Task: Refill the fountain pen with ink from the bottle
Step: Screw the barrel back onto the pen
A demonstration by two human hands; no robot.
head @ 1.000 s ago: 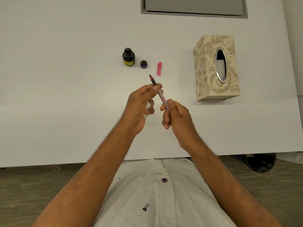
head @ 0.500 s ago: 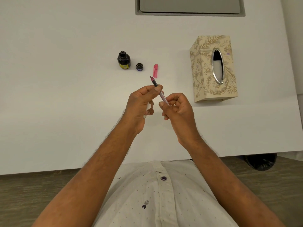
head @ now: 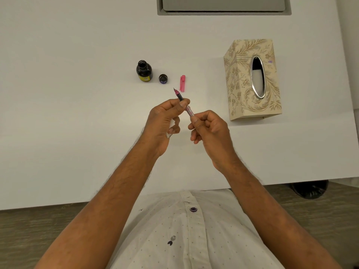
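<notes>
Both hands hold a pink fountain pen (head: 179, 97) above the white table (head: 77, 113), nib pointing away toward the far left. My left hand (head: 165, 121) pinches the dark grip section behind the nib. My right hand (head: 209, 129) grips the pen's clear rear barrel; the pen's back end is hidden in its fingers. Beyond the nib stands the open dark ink bottle (head: 144, 71) with a yellow label. Its small dark cap (head: 163, 78) lies just right of it, and the pink pen cap (head: 182, 83) lies further right.
A cream floral tissue box (head: 252, 80) stands on the table to the right of my hands. A grey recessed panel (head: 223, 5) sits at the table's far edge. The table's near edge runs just above my white shirt.
My right hand has shifted its fingers along the pen's rear barrel. The left hand keeps its pinch near the nib. The view has tilted slightly.
</notes>
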